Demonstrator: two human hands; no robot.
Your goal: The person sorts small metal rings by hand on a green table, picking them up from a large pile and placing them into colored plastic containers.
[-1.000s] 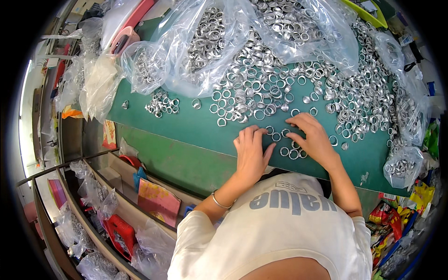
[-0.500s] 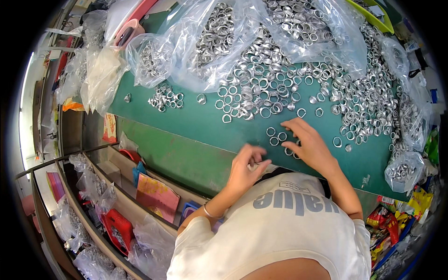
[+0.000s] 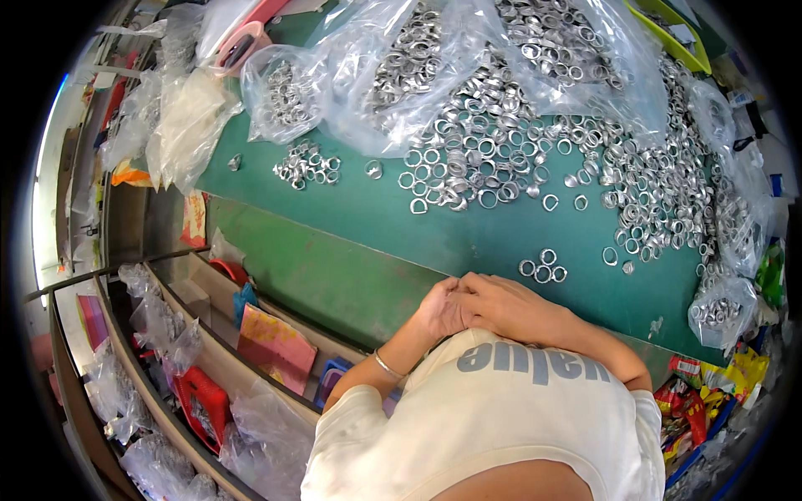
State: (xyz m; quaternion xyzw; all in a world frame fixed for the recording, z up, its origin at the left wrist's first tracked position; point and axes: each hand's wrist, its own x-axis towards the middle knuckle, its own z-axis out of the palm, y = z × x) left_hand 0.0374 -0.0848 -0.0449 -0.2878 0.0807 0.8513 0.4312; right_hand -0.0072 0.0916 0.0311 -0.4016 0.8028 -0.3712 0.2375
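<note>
My left hand (image 3: 444, 310) is cupped at the table's near edge, palm turned up and fingers curled. Over it lies my right hand (image 3: 511, 307), its fingers bent together against the left palm. Whatever is between the two hands is hidden. Just beyond my right hand, a small group of silver metal rings (image 3: 544, 273) lies on the green table (image 3: 334, 213). Farther off spreads a large heap of similar rings (image 3: 480, 159), with a few single rings (image 3: 550, 202) along its near side.
Clear plastic bags of rings (image 3: 409, 71) cover the back of the table. A smaller ring pile (image 3: 306, 166) lies at the left, near a pink tape dispenser (image 3: 244, 48). A yellow-green tray (image 3: 672, 37) stands far right. Open drawers holding a red basket (image 3: 205, 405) are lower left.
Both hands have drawn back to the table edge and come together, right over left. The rings beside my right hand no longer lie where they were; a tight group now sits farther right.
</note>
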